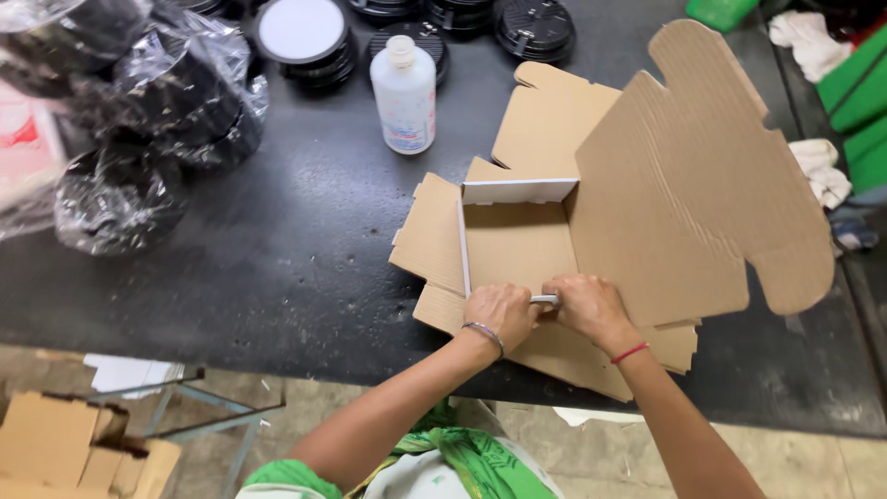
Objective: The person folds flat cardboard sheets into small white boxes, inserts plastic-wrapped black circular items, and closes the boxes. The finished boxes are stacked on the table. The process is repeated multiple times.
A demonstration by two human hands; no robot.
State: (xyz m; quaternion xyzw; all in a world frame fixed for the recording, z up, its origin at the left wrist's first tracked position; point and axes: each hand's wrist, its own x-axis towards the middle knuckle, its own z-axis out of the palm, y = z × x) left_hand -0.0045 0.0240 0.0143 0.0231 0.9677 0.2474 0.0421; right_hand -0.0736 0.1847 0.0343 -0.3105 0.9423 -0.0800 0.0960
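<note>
Both hands, left hand (499, 312) and right hand (588, 305), pinch closed on the near wall of the half-folded box (519, 242), its long axis running left-right between them.

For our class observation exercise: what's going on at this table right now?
A person is folding a flat brown cardboard box on a dark table. The left hand and right hand press together on the box's near wall, pinching its white edge. The far and left walls already stand upright, while the big lid flap leans open to the right. Behind the box stands a white plastic bottle, with stacks of black round lids and plastic-wrapped bundles beyond.
</note>
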